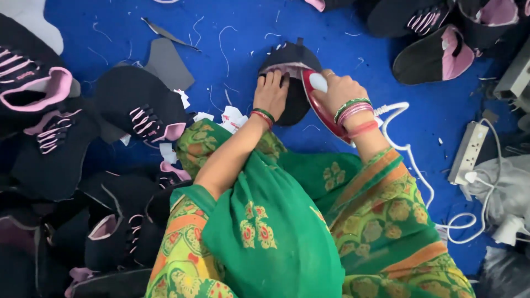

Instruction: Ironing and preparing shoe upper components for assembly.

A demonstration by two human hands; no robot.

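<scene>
A view from above shows a person sitting on a blue floor [342, 33], wearing green cloth with orange and yellow flower patterns. Both arms reach forward to a black shoe upper [291, 83] lying on the floor just ahead of the knees, near the top middle of the view. Its inner edge shows pale pink lining.

The left hand [271, 91] lies flat on the shoe upper, fingers spread and pressing down on the black fabric. The wrist carries red and green bangles.

The right hand [337, 91] is wrapped around the handle of a red and white iron [323, 107], fingers curled closed on it. The iron tilts on its side with its tip touching the pink edge of the shoe upper, just beside the left hand. Pink and green bangles sit on this wrist. A white cord [408, 160] runs from the iron across the floor to the right, towards a white power strip [468, 152] near the right edge.

More black shoe uppers with pink trim [141, 107] lie piled to the left, and others [436, 55] sit at the top right. Loose white threads and small white paper scraps [232, 117] are scattered over the floor around the work.
</scene>
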